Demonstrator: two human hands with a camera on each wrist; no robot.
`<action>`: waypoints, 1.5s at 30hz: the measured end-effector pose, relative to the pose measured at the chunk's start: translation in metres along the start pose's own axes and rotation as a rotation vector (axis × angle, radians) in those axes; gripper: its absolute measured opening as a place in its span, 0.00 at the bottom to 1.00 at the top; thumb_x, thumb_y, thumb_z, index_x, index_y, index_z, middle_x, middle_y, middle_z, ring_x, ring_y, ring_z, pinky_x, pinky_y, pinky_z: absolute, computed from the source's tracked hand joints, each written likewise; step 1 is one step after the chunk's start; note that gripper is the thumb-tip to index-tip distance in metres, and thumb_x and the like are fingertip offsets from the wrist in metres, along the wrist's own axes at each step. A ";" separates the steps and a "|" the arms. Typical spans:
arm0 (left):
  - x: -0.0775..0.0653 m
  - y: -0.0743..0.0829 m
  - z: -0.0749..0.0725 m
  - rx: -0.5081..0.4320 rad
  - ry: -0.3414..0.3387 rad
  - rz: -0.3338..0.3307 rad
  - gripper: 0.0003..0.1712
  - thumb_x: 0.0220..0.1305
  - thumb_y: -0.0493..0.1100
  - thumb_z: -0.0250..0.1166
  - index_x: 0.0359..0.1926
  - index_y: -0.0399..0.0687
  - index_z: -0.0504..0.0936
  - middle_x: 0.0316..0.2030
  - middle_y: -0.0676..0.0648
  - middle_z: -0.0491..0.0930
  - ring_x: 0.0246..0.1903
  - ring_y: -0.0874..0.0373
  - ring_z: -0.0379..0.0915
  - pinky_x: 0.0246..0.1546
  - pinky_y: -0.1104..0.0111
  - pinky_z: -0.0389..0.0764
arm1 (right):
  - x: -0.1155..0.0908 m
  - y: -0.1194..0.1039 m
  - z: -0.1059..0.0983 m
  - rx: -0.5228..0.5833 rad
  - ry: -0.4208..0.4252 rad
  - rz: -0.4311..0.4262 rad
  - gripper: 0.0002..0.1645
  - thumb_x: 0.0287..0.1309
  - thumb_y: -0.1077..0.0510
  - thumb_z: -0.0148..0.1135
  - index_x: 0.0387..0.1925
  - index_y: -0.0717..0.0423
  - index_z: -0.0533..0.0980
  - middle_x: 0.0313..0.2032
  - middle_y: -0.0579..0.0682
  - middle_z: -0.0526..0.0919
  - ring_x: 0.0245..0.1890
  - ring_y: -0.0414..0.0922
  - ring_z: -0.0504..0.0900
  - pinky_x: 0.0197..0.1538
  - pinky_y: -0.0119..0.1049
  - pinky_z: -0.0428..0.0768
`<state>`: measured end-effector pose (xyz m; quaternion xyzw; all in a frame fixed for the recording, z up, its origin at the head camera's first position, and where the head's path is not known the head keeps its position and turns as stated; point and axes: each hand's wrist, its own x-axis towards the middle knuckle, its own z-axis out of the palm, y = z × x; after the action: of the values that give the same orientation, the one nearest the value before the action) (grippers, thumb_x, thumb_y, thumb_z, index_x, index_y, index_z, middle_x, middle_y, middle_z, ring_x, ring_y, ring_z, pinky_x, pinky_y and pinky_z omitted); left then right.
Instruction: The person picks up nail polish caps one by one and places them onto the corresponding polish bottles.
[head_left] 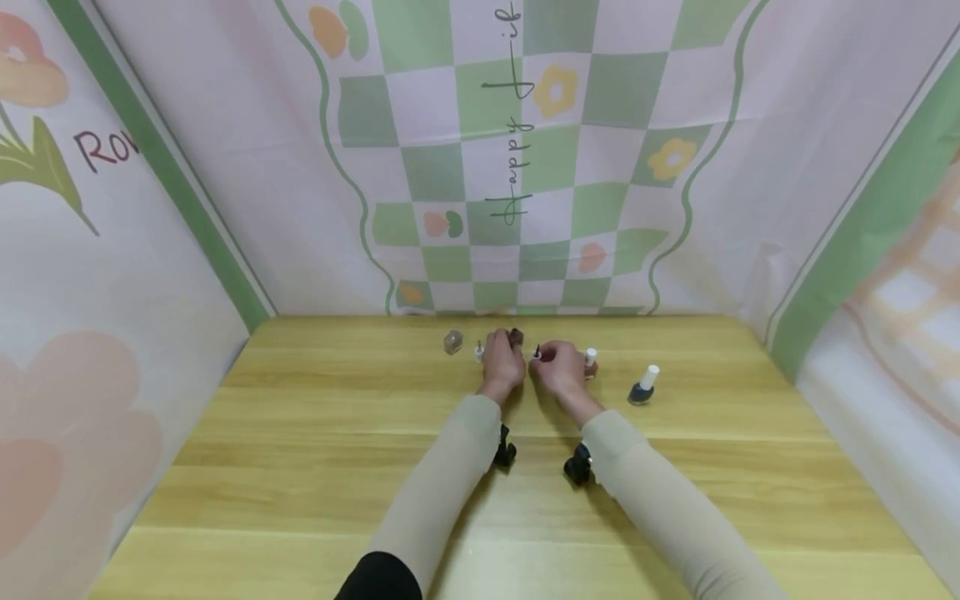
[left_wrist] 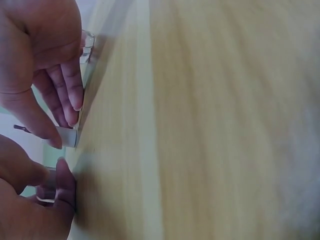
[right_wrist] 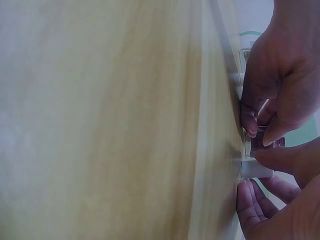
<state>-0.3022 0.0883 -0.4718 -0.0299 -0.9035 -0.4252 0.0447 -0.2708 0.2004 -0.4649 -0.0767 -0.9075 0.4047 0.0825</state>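
My left hand [head_left: 504, 362] grips a small dark-tinted nail polish bottle [right_wrist: 260, 141], its thumb and fingers around the glass close to the table. Just right of it, my right hand [head_left: 561, 368] pinches a white nail polish cap [right_wrist: 256, 169], held low with its dark brush [left_wrist: 21, 129] pointing up. Left of the left hand, another white cap [head_left: 479, 355] stands brush-up, beside a clear, faceted bottle [head_left: 453, 342]. Partly hidden behind the right hand is a white-capped bottle [head_left: 591, 360].
A dark polish bottle [head_left: 642, 390] with a white cap stands farther right on the wooden table [head_left: 315, 467]. A patterned cloth backdrop [head_left: 525, 167] rises behind the table's far edge. Black wrist cameras [head_left: 577, 465] sit near both cuffs.
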 end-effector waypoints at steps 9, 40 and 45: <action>-0.002 0.001 0.000 0.001 0.033 -0.011 0.11 0.73 0.34 0.58 0.53 0.35 0.75 0.53 0.37 0.76 0.54 0.43 0.75 0.61 0.58 0.77 | 0.000 -0.001 0.000 0.002 0.006 -0.001 0.12 0.57 0.62 0.70 0.42 0.64 0.84 0.43 0.62 0.88 0.49 0.61 0.84 0.72 0.70 0.38; -0.039 -0.002 -0.040 -0.044 -0.199 0.113 0.11 0.71 0.35 0.63 0.51 0.32 0.76 0.48 0.36 0.79 0.50 0.44 0.77 0.55 0.57 0.81 | -0.030 -0.001 -0.031 0.055 -0.124 -0.055 0.13 0.65 0.63 0.66 0.47 0.68 0.79 0.44 0.64 0.85 0.43 0.55 0.85 0.45 0.43 0.87; -0.046 -0.009 -0.052 -0.046 -0.273 0.137 0.11 0.72 0.37 0.63 0.50 0.35 0.76 0.47 0.40 0.79 0.47 0.48 0.77 0.52 0.60 0.82 | -0.037 -0.002 -0.036 0.076 -0.153 -0.079 0.13 0.64 0.63 0.66 0.46 0.68 0.78 0.44 0.64 0.85 0.43 0.55 0.86 0.45 0.43 0.87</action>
<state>-0.2540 0.0415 -0.4507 -0.1501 -0.8871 -0.4336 -0.0500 -0.2276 0.2179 -0.4431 -0.0067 -0.8975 0.4398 0.0316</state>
